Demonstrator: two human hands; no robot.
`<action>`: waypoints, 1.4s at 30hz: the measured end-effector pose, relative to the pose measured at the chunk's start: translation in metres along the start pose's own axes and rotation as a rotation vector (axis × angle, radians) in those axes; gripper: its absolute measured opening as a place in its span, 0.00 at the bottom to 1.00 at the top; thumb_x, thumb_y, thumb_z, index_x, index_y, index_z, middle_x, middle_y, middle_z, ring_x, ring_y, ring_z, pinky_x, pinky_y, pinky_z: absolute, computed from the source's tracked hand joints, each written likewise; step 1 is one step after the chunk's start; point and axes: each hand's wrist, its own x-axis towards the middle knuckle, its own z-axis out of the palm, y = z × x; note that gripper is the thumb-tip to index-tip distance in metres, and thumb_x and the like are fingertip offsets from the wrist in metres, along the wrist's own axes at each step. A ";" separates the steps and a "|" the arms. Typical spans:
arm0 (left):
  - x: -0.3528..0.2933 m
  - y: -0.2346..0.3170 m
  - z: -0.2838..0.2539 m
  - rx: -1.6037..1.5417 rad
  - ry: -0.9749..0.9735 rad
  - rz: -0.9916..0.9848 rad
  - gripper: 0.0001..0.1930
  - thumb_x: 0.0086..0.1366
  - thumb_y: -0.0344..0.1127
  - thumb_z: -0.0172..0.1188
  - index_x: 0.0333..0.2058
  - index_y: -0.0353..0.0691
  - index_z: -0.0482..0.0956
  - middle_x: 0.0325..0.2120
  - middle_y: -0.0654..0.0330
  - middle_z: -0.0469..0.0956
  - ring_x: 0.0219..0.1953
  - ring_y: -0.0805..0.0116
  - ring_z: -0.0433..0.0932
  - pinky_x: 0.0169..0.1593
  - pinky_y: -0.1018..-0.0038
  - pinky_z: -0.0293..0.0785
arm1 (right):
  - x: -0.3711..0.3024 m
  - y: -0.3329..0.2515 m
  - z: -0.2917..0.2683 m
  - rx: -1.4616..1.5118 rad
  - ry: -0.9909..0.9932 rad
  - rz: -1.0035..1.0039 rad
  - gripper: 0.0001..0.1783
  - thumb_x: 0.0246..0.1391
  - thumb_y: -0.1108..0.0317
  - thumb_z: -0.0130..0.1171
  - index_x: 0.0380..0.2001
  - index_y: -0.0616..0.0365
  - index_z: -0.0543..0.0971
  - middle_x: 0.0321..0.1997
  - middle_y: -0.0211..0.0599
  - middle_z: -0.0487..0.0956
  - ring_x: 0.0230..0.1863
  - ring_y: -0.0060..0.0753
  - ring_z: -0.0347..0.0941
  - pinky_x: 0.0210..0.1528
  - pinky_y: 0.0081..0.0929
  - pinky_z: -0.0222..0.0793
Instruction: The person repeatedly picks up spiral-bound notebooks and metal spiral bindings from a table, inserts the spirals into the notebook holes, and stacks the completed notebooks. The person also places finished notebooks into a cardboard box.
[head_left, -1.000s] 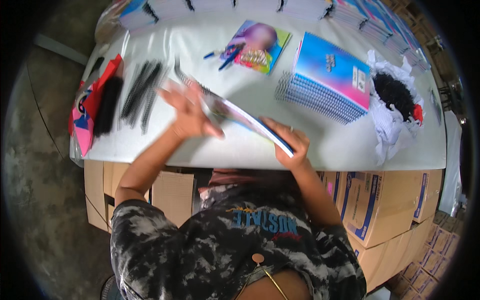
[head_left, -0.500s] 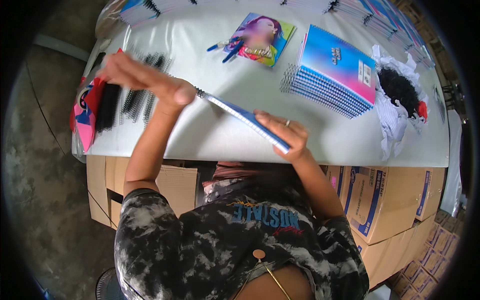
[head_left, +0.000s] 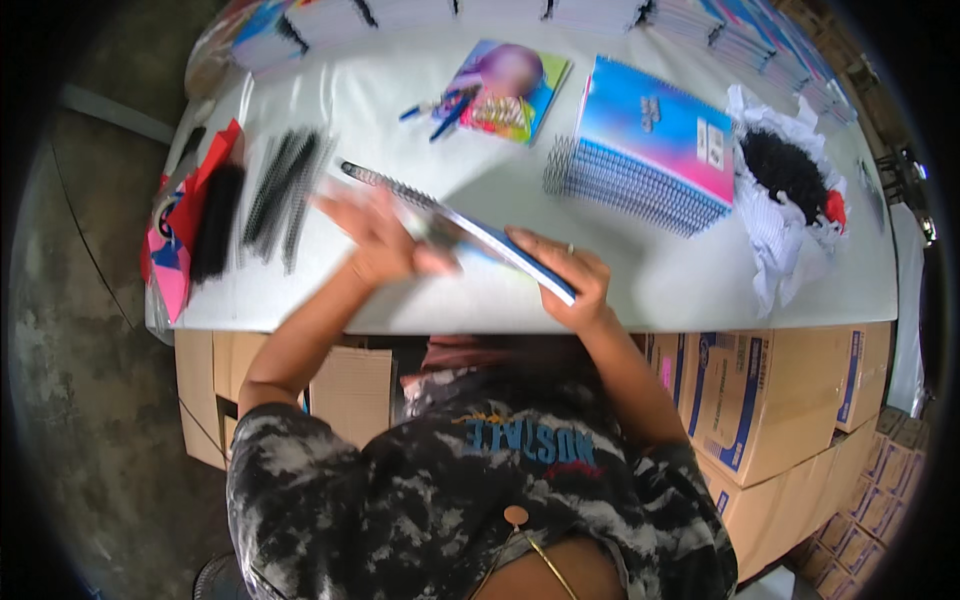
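My right hand (head_left: 575, 278) grips the lower right end of a spiral notebook (head_left: 507, 248), its fingers closed over the edge. The notebook is held tilted above the table, seen nearly edge-on. A black spiral coil (head_left: 385, 183) extends up and left from it, its far end sticking out free. My left hand (head_left: 375, 235) is beside the coil, smeared by motion, with its fingers stretched out and thumb apart. Whether its palm touches the coil or the pages cannot be made out.
A stack of spiral notebooks (head_left: 655, 130) stands on the right, beside a black tangle (head_left: 787, 178) on crumpled paper (head_left: 775, 255). Loose black coils (head_left: 280, 190) lie left. Pens (head_left: 452, 115) rest on a colourful cover (head_left: 520, 90). More stacks (head_left: 590, 12) line the far edge of the table (head_left: 300, 300).
My left hand has swung right and toward me, from over the loose coils to beside the notebook's coil. The coil's free end now shows. My right hand keeps its grip, nearly still.
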 end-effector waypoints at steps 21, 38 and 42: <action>0.029 0.005 -0.006 -0.128 -0.037 -0.183 0.60 0.46 0.80 0.35 0.61 0.28 0.40 0.62 0.38 0.35 0.63 0.38 0.30 0.60 0.45 0.22 | -0.004 -0.013 0.009 0.039 -0.063 0.047 0.22 0.37 0.84 0.56 0.42 0.63 0.76 0.40 0.44 0.79 0.38 0.38 0.78 0.37 0.27 0.74; 0.093 0.003 0.009 -0.123 0.070 -0.142 0.31 0.60 0.66 0.36 0.32 0.39 0.69 0.32 0.56 0.69 0.38 0.60 0.66 0.39 0.69 0.62 | -0.005 -0.010 0.015 0.225 0.054 0.296 0.17 0.47 0.78 0.57 0.44 0.61 0.75 0.42 0.41 0.78 0.37 0.34 0.78 0.39 0.22 0.72; 0.098 -0.001 0.002 -0.359 -0.104 -0.120 0.30 0.66 0.56 0.35 0.18 0.39 0.73 0.14 0.62 0.70 0.18 0.65 0.68 0.27 0.72 0.65 | -0.003 -0.015 0.010 0.282 0.048 0.329 0.17 0.48 0.78 0.57 0.44 0.62 0.75 0.42 0.40 0.79 0.38 0.31 0.77 0.39 0.21 0.71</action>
